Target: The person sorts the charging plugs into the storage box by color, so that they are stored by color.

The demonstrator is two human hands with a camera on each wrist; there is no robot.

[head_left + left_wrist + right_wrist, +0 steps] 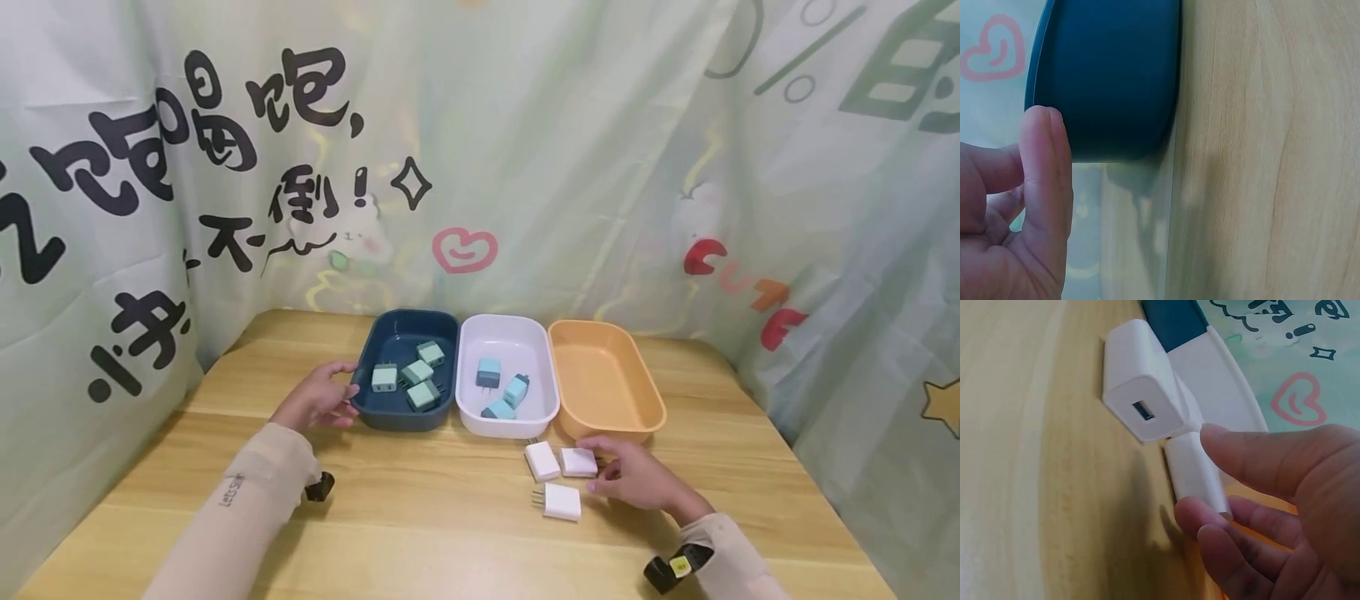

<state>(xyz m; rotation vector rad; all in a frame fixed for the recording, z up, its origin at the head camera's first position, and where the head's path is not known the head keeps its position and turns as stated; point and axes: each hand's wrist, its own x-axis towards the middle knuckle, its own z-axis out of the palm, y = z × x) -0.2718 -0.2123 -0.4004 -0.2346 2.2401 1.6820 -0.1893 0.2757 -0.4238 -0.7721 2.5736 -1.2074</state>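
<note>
My left hand (321, 398) rests its fingertips against the left side of a dark blue tray (414, 423). In the left wrist view its fingers (1044, 181) reach the tray's rim. My right hand (637, 473) is at a white USB charger plug (578, 462) on the table, in front of the orange tray (651, 415). The right wrist view has the thumb and a finger pinching opposite edges of that plug (1194, 472). Close by lie two more white charger plugs, one upper left (542, 461) and one nearer me (562, 502), its USB port showing in the right wrist view.
Several green plugs (417, 372) lie in the blue tray. The white tray (507, 427) between the blue and orange ones holds three light blue plugs (516, 389). Behind the wooden table (420, 517) hangs a printed curtain (525, 167).
</note>
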